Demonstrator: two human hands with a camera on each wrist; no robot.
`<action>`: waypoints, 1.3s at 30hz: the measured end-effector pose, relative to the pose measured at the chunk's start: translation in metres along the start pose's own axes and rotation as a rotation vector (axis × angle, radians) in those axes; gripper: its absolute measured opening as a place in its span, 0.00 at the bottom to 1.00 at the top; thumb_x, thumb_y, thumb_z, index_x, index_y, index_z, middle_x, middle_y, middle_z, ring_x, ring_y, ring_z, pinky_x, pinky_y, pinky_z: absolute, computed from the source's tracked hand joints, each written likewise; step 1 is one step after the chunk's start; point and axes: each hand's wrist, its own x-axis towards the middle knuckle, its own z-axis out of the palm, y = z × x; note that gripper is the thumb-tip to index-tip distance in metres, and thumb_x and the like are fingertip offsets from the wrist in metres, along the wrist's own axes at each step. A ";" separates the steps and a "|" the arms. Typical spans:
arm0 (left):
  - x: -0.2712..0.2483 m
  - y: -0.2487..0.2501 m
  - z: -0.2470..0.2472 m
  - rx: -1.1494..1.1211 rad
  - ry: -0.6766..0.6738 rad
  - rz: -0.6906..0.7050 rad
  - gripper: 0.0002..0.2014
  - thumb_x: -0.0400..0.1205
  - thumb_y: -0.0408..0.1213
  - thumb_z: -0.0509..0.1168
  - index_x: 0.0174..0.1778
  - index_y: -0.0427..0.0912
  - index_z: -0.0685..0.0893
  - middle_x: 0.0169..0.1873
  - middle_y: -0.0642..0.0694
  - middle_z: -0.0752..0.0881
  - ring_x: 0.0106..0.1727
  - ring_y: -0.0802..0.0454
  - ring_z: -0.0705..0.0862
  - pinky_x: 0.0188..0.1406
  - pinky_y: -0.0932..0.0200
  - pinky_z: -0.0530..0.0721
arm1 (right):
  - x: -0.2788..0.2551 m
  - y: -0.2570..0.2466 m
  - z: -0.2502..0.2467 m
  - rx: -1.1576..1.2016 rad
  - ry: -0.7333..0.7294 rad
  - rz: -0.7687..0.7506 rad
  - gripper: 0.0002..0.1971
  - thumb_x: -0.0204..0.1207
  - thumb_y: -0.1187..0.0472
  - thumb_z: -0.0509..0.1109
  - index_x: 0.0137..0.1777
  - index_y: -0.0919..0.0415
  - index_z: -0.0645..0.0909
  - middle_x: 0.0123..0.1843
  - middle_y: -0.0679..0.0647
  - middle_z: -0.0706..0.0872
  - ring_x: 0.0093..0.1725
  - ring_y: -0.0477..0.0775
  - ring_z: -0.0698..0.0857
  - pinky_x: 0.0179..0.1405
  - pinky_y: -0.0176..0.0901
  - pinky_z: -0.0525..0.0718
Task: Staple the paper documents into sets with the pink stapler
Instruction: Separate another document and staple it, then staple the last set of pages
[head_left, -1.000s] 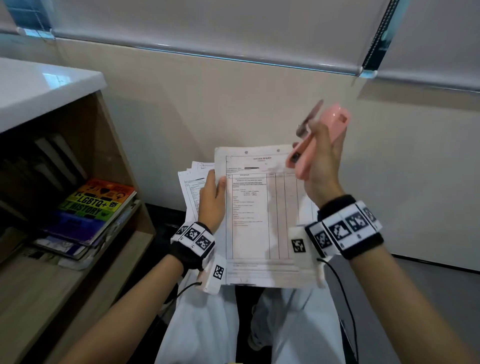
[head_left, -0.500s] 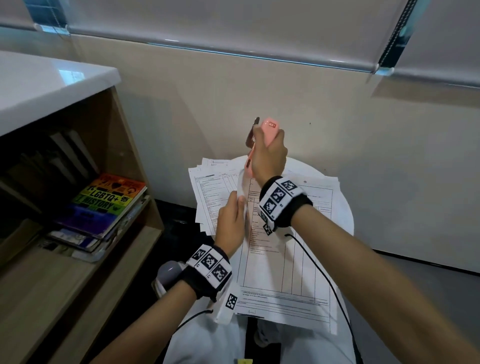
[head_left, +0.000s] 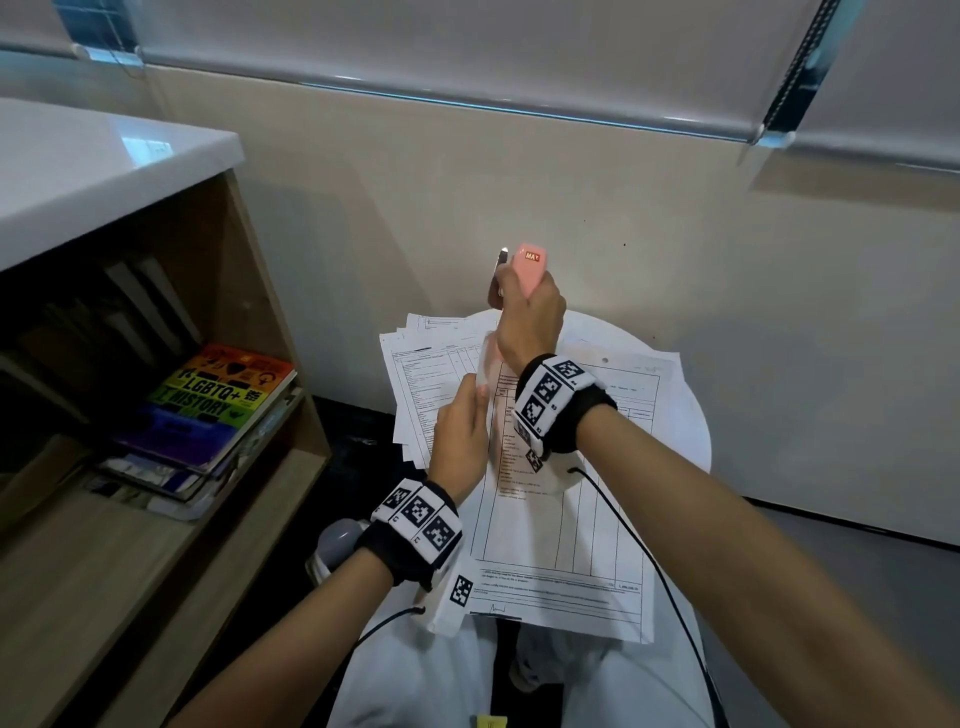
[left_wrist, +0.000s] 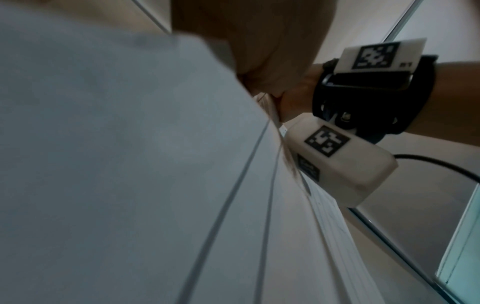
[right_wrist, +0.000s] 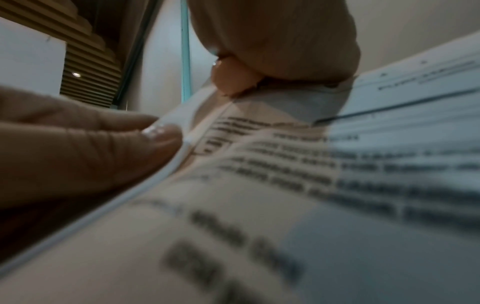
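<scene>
While the right hand (head_left: 530, 325) stays wrapped around the pink stapler (head_left: 529, 265), it has dropped from its raised spot at upper right a second ago to the top left corner of the paper set (head_left: 566, 519), stapler nose pointing up, metal base plate showing at its left. Half a second back it was already there; little change since, only the view slid closer. Left hand (head_left: 460, 441) pinches the set's left edge just below the stapler, thumb on top; in the right wrist view its fingers (right_wrist: 85, 148) press the sheet edge. Paper set, earlier held upright in the air, now lies flat on the round white table (head_left: 696, 431), partly over a loose stack of papers (head_left: 421, 374) fanned out to the left. Whether the stapler jaws bite the corner: cannot tell, hand covers it. Left wrist view blurred, mostly paper underside. Wooden shelf (head_left: 156, 519) at left holds a rainbow-cover book (head_left: 218, 405).
</scene>
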 end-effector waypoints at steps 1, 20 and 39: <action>0.001 -0.001 0.000 0.002 -0.001 0.002 0.18 0.89 0.46 0.49 0.45 0.34 0.73 0.30 0.44 0.77 0.30 0.55 0.74 0.31 0.58 0.73 | 0.000 0.000 -0.002 -0.014 -0.005 -0.002 0.13 0.77 0.51 0.66 0.45 0.62 0.79 0.33 0.47 0.79 0.32 0.48 0.78 0.31 0.43 0.73; 0.034 -0.035 0.008 -0.141 0.049 -0.114 0.15 0.89 0.39 0.49 0.52 0.32 0.76 0.46 0.46 0.83 0.46 0.57 0.80 0.48 0.65 0.79 | -0.046 0.087 -0.181 -0.197 -0.443 0.374 0.18 0.83 0.48 0.60 0.52 0.63 0.81 0.43 0.60 0.88 0.39 0.60 0.88 0.42 0.52 0.88; 0.082 -0.144 -0.020 0.552 0.059 -0.662 0.35 0.72 0.49 0.75 0.70 0.34 0.70 0.70 0.35 0.66 0.72 0.35 0.62 0.69 0.36 0.63 | 0.112 0.208 -0.162 -0.609 -0.128 0.546 0.26 0.77 0.46 0.67 0.57 0.73 0.82 0.58 0.66 0.82 0.55 0.67 0.82 0.55 0.57 0.82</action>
